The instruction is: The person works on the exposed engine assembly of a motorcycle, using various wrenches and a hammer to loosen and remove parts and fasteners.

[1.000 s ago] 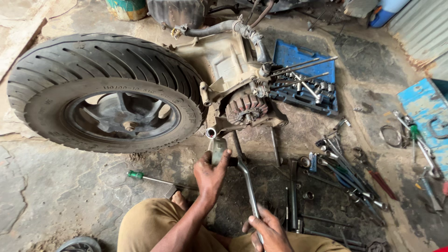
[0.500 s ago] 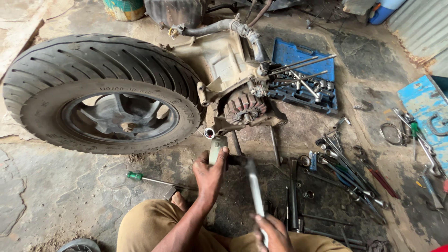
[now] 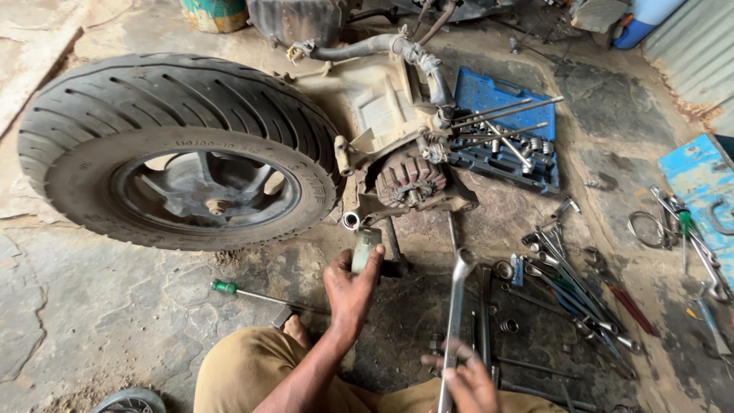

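Raised spanner (image 3: pixel 456 306) in right hand (image 3: pixel 466 382); left hand (image 3: pixel 348 287) grips bracket (image 3: pixel 365 248).

Blue socket case (image 3: pixel 489 95), green-handled screwdriver (image 3: pixel 226 287), scattered wrenches (image 3: pixel 569 268), blue tray (image 3: pixel 692 172)

Soft even daylight, no glare, faint shadows; sharp centre, wide-angle bending at edges.
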